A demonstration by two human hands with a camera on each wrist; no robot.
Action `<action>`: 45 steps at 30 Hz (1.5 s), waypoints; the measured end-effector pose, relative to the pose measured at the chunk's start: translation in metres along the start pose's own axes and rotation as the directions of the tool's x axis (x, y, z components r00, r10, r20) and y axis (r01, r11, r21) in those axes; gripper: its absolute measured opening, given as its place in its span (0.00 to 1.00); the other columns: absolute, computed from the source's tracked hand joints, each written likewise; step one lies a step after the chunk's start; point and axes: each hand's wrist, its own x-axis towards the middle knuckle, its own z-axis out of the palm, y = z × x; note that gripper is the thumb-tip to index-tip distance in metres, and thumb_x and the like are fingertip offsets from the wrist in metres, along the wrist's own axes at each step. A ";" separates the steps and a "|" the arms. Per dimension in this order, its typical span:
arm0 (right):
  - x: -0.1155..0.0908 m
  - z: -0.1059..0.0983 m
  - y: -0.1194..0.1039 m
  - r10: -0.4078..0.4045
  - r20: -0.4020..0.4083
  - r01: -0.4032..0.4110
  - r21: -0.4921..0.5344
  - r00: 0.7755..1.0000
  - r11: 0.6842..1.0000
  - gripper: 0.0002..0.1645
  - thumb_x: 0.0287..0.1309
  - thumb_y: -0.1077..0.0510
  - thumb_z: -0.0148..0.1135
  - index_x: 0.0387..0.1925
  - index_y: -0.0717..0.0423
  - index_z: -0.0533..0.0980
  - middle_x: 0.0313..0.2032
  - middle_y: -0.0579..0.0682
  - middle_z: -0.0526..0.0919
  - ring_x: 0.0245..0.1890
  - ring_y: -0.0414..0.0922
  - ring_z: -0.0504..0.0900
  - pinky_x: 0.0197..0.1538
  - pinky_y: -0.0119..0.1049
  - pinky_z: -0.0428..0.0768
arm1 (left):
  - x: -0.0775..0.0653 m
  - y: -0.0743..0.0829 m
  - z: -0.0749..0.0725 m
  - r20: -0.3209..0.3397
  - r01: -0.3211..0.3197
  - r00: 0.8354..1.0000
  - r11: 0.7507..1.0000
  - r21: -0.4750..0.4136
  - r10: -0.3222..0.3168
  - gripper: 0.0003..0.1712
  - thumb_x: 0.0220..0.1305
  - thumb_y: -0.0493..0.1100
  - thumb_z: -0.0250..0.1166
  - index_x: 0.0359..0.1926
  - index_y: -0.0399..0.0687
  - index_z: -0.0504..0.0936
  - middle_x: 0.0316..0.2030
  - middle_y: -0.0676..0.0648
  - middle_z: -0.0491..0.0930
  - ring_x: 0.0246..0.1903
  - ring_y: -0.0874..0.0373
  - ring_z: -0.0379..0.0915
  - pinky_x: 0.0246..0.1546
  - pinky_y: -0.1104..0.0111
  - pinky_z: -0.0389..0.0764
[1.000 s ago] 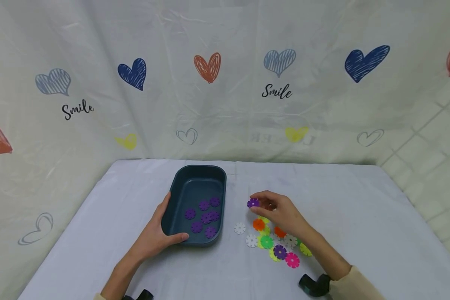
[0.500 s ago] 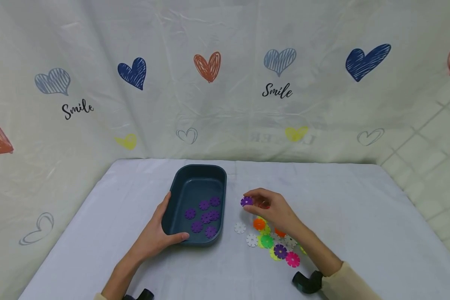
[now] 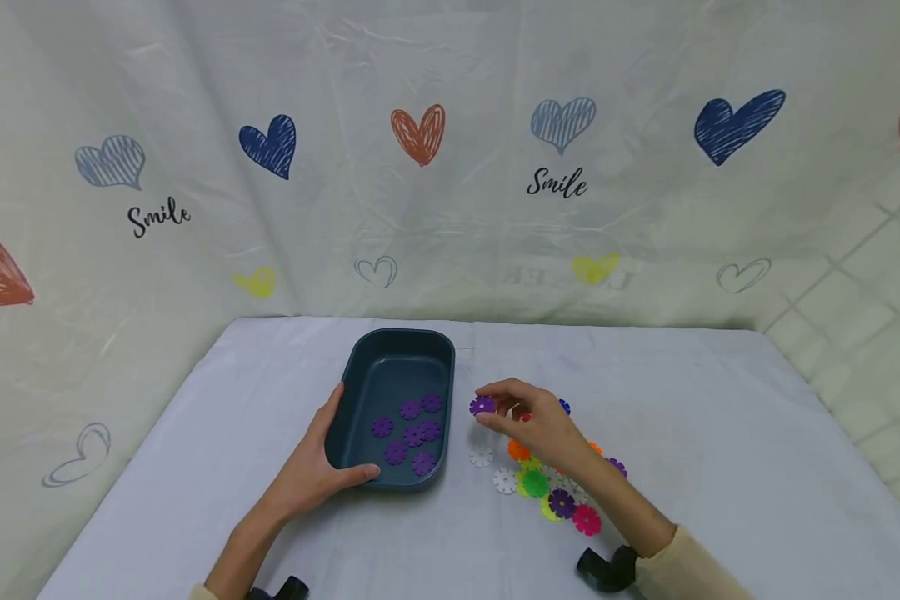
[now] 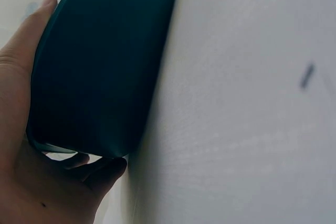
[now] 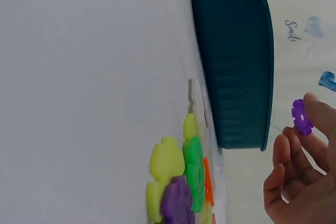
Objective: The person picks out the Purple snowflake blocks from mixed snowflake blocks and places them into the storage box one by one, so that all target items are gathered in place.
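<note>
My right hand pinches a purple snowflake disc between thumb and fingertips, above the table just right of the dark teal bin. In the right wrist view the pinched purple disc stands on edge, well off the cloth. My left hand grips the bin's near left corner, its thumb over the front rim and its fingers along the left side. Several purple discs lie inside the bin, toward its near right part. Under my right hand and forearm a heap of mixed discs is partly hidden, including a green disc.
Loose discs spread right of the bin, among them a white disc, a pink disc and a purple disc. White cloth covers the table. A curtain printed with hearts hangs behind it.
My right hand has moved left toward the bin with the purple disc, uncovering a blue disc and another purple one behind the forearm. My left hand and the bin hold their place.
</note>
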 end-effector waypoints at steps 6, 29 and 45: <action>0.003 0.002 -0.003 -0.016 -0.006 0.016 -0.018 1.000 1.000 0.20 0.65 0.48 0.72 0.56 0.46 0.84 0.42 0.42 0.87 0.42 0.41 0.80 0.46 0.32 0.80 | 0.001 0.000 0.001 0.003 -0.003 1.000 1.000 0.002 0.003 0.75 0.51 0.58 0.81 0.85 0.66 0.36 0.85 0.40 0.41 0.81 0.34 0.46 0.71 0.32 0.61; 0.013 0.014 -0.013 -0.077 -0.037 0.076 -0.010 0.996 0.997 0.20 0.62 0.49 0.75 0.55 0.44 0.84 0.45 0.41 0.87 0.42 0.38 0.82 0.49 0.33 0.79 | 0.001 -0.001 0.000 0.004 0.003 1.000 1.000 0.012 -0.003 0.76 0.50 0.57 0.82 0.85 0.65 0.36 0.85 0.39 0.40 0.82 0.33 0.42 0.73 0.30 0.57; 0.024 0.021 -0.015 -0.060 -0.050 0.059 -0.029 0.997 0.998 0.20 0.64 0.48 0.73 0.55 0.46 0.84 0.47 0.40 0.86 0.44 0.40 0.82 0.51 0.36 0.79 | 0.000 -0.001 0.000 0.001 0.022 1.000 0.999 0.025 -0.022 0.76 0.51 0.58 0.81 0.85 0.66 0.35 0.85 0.40 0.39 0.82 0.32 0.41 0.73 0.30 0.57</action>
